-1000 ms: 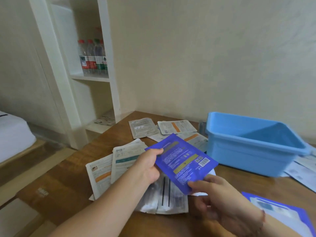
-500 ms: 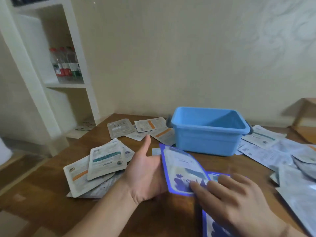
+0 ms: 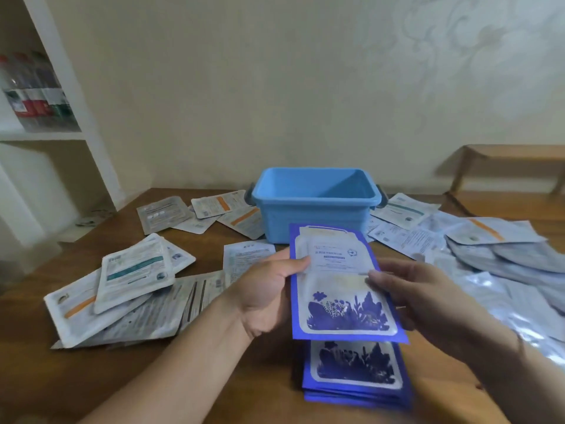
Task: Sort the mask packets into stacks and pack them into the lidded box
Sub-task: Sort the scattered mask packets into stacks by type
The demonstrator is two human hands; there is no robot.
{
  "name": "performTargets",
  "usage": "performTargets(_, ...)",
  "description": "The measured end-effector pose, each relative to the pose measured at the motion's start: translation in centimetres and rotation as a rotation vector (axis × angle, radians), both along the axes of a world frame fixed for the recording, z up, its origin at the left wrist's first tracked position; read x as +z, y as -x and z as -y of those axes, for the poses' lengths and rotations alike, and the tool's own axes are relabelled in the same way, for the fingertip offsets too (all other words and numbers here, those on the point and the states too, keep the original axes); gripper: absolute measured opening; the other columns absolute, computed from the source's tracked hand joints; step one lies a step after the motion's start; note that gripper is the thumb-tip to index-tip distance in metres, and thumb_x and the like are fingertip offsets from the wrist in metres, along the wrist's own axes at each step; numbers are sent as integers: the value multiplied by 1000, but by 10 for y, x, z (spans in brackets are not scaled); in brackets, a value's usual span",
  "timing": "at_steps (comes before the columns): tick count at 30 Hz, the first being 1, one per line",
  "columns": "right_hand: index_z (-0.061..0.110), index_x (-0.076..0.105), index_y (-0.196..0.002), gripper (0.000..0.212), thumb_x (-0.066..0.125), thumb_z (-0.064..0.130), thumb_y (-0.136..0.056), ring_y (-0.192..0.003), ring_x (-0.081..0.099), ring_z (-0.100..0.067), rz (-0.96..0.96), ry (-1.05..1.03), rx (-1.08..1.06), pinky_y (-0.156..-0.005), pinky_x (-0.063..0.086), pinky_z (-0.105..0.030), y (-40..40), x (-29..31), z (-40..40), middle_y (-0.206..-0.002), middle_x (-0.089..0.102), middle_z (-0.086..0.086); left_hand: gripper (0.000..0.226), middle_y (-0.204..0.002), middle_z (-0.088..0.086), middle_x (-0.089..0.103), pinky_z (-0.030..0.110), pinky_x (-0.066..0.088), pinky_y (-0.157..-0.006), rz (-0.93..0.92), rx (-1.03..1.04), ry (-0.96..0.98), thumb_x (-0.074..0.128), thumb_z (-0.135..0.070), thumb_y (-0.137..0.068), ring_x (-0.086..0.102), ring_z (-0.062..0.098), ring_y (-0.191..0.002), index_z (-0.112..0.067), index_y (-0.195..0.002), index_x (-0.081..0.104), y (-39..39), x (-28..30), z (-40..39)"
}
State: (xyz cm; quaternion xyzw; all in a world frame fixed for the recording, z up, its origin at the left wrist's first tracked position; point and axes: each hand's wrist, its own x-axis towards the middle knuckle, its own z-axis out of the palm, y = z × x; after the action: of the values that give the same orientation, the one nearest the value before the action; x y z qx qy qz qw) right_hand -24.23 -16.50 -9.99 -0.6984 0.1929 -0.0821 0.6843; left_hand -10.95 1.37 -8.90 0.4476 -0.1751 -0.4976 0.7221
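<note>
I hold a blue mask packet [image 3: 339, 289] with a white panel and a flower print, face up, between both hands. My left hand [image 3: 269, 292] grips its left edge and my right hand [image 3: 425, 298] grips its right edge. It hovers just above a stack of matching blue packets [image 3: 354, 374] at the table's near edge. The open light-blue box [image 3: 315, 200] stands behind, with nothing seen inside and no lid in view. White and silver packets lie scattered to the left [image 3: 122, 286] and to the right [image 3: 495, 255].
Brown wooden table [image 3: 46, 377] under everything. White shelf unit [image 3: 61, 136] with bottles [image 3: 33, 93] at the left. A wooden bench [image 3: 513, 154] stands against the wall at the far right. More packets [image 3: 195, 212] lie left of the box.
The blue packet was turned from its printed back to its front, then carried right and down over the blue stack. The view swung to the right, centring the box.
</note>
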Motion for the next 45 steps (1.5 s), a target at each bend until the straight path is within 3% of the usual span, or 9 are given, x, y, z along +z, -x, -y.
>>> performTargets(8, 19, 55, -132, 52, 74, 14, -83, -58, 68, -23, -46, 372, -192, -52, 48, -38, 16, -24, 2, -71, 74, -7, 71, -94, -2, 76, 23, 56, -58, 603, 308, -434, 67, -6, -91, 74, 10, -79, -22, -151, 32, -3, -25, 11)
performTargets(13, 34, 47, -135, 65, 76, 17, -79, -42, 57, -19, -61, 550, -173, -40, 41, -23, 16, -27, -5, -57, 65, -9, 72, -83, -10, 74, 25, 55, -67, 965, 304, -580, 69, -15, -90, 69, 7, -64, -31, -150, 32, -4, -36, 7)
performTargets(19, 29, 53, -133, 65, 80, 31, -74, -53, 59, -1, -142, 735, -144, -56, 41, -14, 19, -30, -2, -57, 68, 7, 65, -78, -11, 71, 29, 58, -77, 1131, 283, -628, 73, -23, -87, 66, 3, -69, -34, -143, 42, -4, -41, 7)
performTargets(22, 29, 64, -120, 45, 75, 41, -77, -60, 60, -1, -180, 833, -154, -57, 41, -15, 25, -30, 2, -60, 67, 6, 54, -87, -14, 71, 31, 61, -75, 1062, 277, -680, 70, -28, -90, 70, 3, -74, -31, -139, 48, -7, -38, -2)
performTargets(26, 22, 67, -117, 40, 74, 35, -80, -67, 67, -2, -136, 719, -234, -64, 54, -24, 34, -31, 7, -84, 72, 12, 61, -120, 12, 68, 39, 61, -79, 272, 176, -439, 70, -29, -84, 71, 20, -101, -12, -138, 50, -13, -29, -22)
performTargets(29, 16, 64, -122, 41, 73, 24, -83, -73, 73, -8, -143, 422, -212, -65, 60, -32, 34, -32, 5, -100, 73, 9, 70, -132, 22, 60, 47, 58, -86, 33, 109, -368, 71, -27, -74, 62, 31, -117, -5, -137, 50, -12, -29, -28)
performTargets(36, 15, 68, -117, 34, 72, 17, -84, -83, 74, -14, -140, 273, -166, -82, 58, -37, 48, -33, 9, -96, 76, 12, 72, -138, 23, 55, 47, 56, -91, -38, 86, -324, 70, -26, -75, 56, 32, -125, 0, -138, 47, -3, -28, -28)
performTargets(41, 26, 70, -105, 97, 76, 82, -27, -83, 74, -18, -111, 349, -160, -80, 57, -39, 58, -33, 13, -97, 76, 9, 77, -139, 22, 54, 44, 54, -96, -22, 81, -326, 72, -26, -73, 56, 32, -126, -1, -141, 45, 6, -29, -25)
performTargets(45, 32, 75, -94, 81, 73, 84, -33, -81, 75, -14, -97, 402, -202, -78, 57, -42, 61, -30, 15, -90, 77, 10, 63, -134, 12, 61, 35, 53, -99, 238, 78, -359, 69, -28, -87, 63, 20, -118, -8, -142, 46, 8, -29, -33)
